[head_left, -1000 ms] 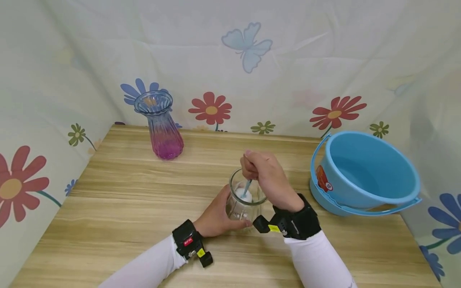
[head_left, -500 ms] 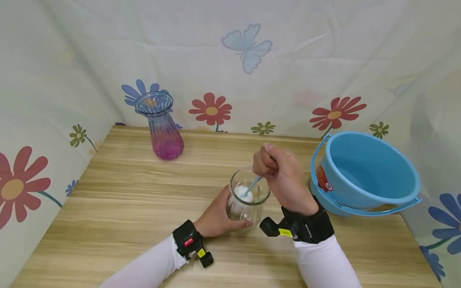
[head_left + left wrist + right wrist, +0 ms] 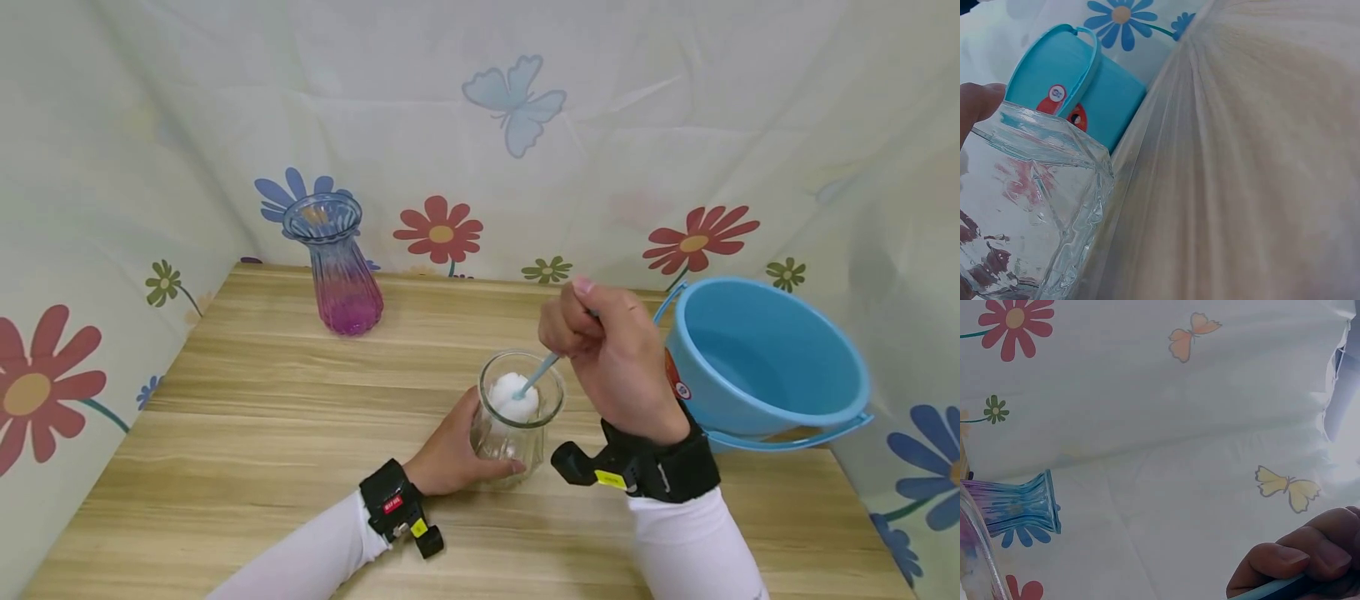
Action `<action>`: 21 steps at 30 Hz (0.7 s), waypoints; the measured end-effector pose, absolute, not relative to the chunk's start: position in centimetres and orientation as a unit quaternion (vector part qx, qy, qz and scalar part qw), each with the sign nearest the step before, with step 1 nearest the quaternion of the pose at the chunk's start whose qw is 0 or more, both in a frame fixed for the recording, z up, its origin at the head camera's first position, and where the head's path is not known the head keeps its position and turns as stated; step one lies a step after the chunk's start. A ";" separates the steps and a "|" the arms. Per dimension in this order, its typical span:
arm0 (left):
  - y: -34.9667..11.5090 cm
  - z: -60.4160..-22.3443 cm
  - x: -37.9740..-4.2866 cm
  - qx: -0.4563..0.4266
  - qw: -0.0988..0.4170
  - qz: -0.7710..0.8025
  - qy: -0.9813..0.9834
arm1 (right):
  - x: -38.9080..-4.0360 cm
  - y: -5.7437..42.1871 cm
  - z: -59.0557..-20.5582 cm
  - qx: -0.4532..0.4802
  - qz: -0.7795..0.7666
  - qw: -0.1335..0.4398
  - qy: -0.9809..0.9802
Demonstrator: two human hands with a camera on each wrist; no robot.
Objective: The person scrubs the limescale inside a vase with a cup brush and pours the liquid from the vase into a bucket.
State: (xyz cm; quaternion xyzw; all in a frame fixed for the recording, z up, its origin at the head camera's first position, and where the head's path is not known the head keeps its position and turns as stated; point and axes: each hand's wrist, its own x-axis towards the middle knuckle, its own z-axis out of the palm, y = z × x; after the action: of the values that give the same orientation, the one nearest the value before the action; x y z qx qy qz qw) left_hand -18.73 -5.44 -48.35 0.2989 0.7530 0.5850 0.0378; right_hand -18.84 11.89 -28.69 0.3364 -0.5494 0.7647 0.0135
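In the head view my left hand (image 3: pixel 450 450) grips a clear glass jar (image 3: pixel 528 450) standing on the table, fingers and thumb around its side. My right hand (image 3: pixel 607 350), curled above and right of the rim, holds the light blue handle of a cup brush (image 3: pixel 542 372). Its round white head (image 3: pixel 513 397) sits inside the jar, just below the rim. The left wrist view shows the jar's ribbed glass wall (image 3: pixel 1054 206) close up, with a digit against it. Curled right fingers (image 3: pixel 1279 559) lie around the blue handle (image 3: pixel 1272 590) in the right wrist view.
A ribbed glass vase (image 3: pixel 347 283), blue fading to pink, stands at the back left. To the right sits a blue bucket (image 3: pixel 765 358) with its handle down, partly behind the right wrist. Flower-printed cloth (image 3: pixel 360 108) encloses the wooden table (image 3: pixel 300 408).
My right hand has moved up and to the right, tilting the brush handle. The white head has risen inside the jar. My left hand has stayed on the jar.
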 end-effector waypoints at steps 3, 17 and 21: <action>-5.4 -48.6 -18.8 0.301 0.034 0.583 0.754 | -18.9 11.8 -28.9 0.338 0.765 0.013 -0.549; -5.5 -48.2 -18.6 0.287 0.048 0.586 0.757 | -19.9 10.3 -33.0 0.288 0.770 -0.040 -0.568; -5.5 -48.2 -18.6 0.287 0.048 0.584 0.758 | -20.2 9.9 -33.9 0.289 0.759 -0.047 -0.582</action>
State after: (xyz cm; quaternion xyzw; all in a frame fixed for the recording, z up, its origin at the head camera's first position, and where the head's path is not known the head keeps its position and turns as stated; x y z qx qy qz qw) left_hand -18.60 -5.46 -48.21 0.2866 0.7583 0.5836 0.0481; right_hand -20.21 9.86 -33.92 0.2889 -0.5818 0.7588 -0.0474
